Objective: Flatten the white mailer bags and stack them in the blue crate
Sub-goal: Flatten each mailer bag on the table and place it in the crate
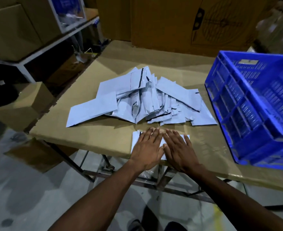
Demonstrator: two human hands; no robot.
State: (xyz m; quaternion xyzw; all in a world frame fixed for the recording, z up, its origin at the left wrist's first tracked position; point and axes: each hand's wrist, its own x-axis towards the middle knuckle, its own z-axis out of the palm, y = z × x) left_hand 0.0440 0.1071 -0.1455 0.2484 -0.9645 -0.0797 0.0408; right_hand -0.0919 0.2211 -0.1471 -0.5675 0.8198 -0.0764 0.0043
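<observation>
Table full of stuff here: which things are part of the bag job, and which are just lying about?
Part of the job:
mailer bag pressed flat under left hand and right hand
pile of mailer bags
blue crate

Just lying about:
large cardboard boxes behind the table
small cardboard box on the left

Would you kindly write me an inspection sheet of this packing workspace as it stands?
Surface: table covered in brown cardboard, on a metal frame.
Job's things: loose pile of white mailers mid-table; one mailer flat at the near edge; blue crate on the right, tilted, contents not visible.
Clutter: nothing seen on the table.
Grips: left hand and right hand press flat on the mailer, fingers straight, side by side.
Cables: nothing seen.
Surroundings: cardboard boxes behind, shelving on the left, grey floor.
</observation>
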